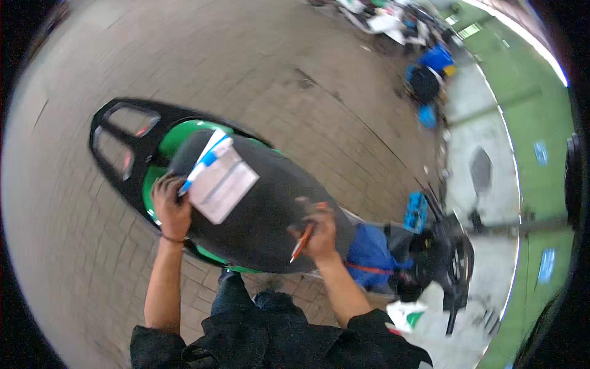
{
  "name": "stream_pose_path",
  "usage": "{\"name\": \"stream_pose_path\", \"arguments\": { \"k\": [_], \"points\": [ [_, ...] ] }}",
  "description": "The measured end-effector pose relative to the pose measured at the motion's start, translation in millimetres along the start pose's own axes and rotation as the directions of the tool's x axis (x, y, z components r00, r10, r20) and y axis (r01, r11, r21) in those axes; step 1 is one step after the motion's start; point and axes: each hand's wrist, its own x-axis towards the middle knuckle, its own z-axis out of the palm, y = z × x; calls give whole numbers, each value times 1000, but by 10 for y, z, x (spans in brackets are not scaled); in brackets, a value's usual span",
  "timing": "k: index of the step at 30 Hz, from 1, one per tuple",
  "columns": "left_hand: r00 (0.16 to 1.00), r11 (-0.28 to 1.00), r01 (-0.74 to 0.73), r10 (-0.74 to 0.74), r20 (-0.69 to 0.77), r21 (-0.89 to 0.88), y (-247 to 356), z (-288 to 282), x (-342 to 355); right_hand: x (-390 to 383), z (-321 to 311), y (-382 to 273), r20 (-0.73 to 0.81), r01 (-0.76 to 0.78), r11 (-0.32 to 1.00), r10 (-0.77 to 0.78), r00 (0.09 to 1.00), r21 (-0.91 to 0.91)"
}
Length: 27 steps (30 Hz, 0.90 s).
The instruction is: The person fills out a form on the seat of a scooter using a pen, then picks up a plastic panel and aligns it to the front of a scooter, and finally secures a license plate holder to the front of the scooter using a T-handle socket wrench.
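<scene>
A pad of paper (222,187) with a pale printed sheet and a blue-and-white strip along its far left side lies on the black seat (270,184) of a green-and-black scooter. My left hand (172,206) pinches the pad's near left corner, fingers closed. Over the seat to the right, my right hand (321,230) is wrapped round an orange pen (300,245). The pen's tip points down and left, apart from the paper. Motion blurs the right fingers a little.
The scooter's black rear grab rail (120,138) is at left, its handlebar (452,258) at right. A blue cloth (369,255) bunches before the seat. Far right, a blue object (416,212) stands by a green-and-white wall (522,123). Other scooters (393,24) stand at the back on brick paving.
</scene>
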Motion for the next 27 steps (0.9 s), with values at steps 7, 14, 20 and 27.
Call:
{"name": "stream_pose_path", "arguments": {
  "k": [7,14,20,27],
  "points": [
    [864,934,7,175,473,-358,1250,371,-1136,-1272,-812,-268,-55,-440,818,492,869,371],
    [289,656,612,336,897,-443,2495,1543,-2847,-3131,-2106,-12,-47,-513,489,754,655,705],
    [-364,579,744,-68,929,334,2359,2333,-3797,-4262,-2659,129,-345,-523,769,635,692,368],
    [-209,731,664,-24,978,160,2813,3042,-3871,-4739,-2757,373,-328,-65,337,936,125,939]
  ]
}}
